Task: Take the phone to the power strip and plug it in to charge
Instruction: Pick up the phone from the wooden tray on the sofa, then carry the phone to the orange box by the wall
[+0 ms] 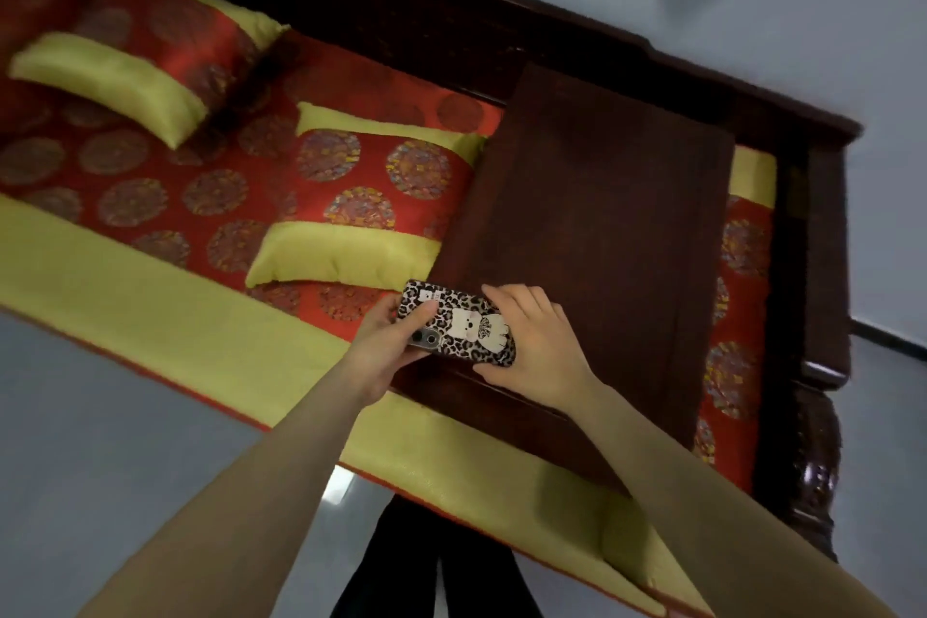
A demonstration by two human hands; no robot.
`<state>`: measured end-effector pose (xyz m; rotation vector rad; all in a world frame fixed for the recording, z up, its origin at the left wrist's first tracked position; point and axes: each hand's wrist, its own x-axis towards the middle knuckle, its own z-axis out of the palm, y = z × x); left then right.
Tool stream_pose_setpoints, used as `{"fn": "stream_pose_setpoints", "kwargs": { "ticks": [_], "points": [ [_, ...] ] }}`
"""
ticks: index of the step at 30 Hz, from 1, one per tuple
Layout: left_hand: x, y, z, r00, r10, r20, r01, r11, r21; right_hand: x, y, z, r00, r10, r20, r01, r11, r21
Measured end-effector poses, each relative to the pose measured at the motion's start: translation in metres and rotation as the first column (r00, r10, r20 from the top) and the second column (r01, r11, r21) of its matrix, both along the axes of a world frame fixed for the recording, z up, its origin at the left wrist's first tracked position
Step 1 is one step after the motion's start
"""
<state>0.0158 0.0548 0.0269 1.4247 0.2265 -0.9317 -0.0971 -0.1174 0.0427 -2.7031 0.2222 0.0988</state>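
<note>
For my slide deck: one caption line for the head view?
Both hands, left hand and right hand, hold a leopard-print phone over a dark wooden tray table on a red-and-yellow cushioned bench.

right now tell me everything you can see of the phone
The phone shows its back, in a leopard-print case with a white cartoon animal printed in the middle. A shiny camera bump sits at its lower left corner. It is held roughly flat, slanted down to the right, just over the near end of the dark wooden table. The left hand grips its left end, thumb on top, and the right hand holds its right end. Its screen is hidden and no cable shows.
</note>
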Motion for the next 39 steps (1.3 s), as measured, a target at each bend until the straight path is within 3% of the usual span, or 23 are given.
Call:
{"fn": "stream_pose_setpoints", "kwargs": {
  "ticks": [5,11,17,20,26,39],
  "points": [
    [-0.027,0.113,0.016,0.960,0.278,0.040,-0.277,0.961,-0.015,0.043,0.083,0.023,0.940,0.340,0.033,-0.339,0.940,-0.022],
    [-0.056,0.261,0.042,0.811,0.584,0.045,-0.584,0.811,-0.004,0.093,0.230,0.043,0.731,0.682,0.015,-0.682,0.731,-0.024],
    [-0.071,0.411,0.049,0.615,0.786,0.059,-0.788,0.616,0.010,0.139,0.401,0.058,0.488,0.873,0.015,-0.872,0.488,-0.037],
    [-0.062,0.484,0.051,0.583,0.811,0.054,-0.813,0.583,0.017,0.164,0.483,0.059,0.408,0.913,-0.005,-0.911,0.407,-0.066],
    [-0.003,0.631,0.079,0.587,0.800,0.125,-0.809,0.587,0.045,0.228,0.632,0.070,0.390,0.919,0.051,-0.916,0.393,-0.079],
    [0.222,0.841,0.068,0.541,0.840,0.047,-0.840,0.542,-0.016,0.448,0.843,0.064,0.425,0.900,0.097,-0.897,0.433,-0.087]
  ]
}}
